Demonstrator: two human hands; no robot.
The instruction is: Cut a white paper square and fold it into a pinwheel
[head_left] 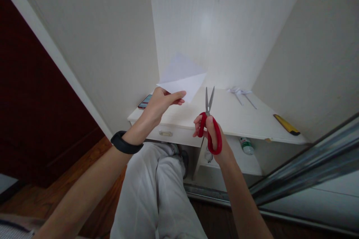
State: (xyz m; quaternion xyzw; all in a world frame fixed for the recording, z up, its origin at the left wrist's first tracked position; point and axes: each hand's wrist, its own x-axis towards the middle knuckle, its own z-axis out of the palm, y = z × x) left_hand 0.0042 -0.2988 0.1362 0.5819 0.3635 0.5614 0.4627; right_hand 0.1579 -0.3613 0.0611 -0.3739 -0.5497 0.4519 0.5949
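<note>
My left hand point(165, 102) pinches the lower edge of a folded sheet of white paper point(183, 78) between thumb and fingers, above the white desktop. The paper has a diagonal fold, and its far part leans toward the back panel. To the right, my right hand point(211, 129) grips a pair of scissors point(215, 138) by its red handles. The scissor blades point up and away, slightly parted, and stand apart from the paper.
A phone point(145, 102) lies at the desk's left end, partly behind my left hand. White strips with thin sticks point(239, 91) lie at the back right. A yellow box cutter point(286, 124) rests near the right edge. A bottle point(246, 145) lies on the shelf below.
</note>
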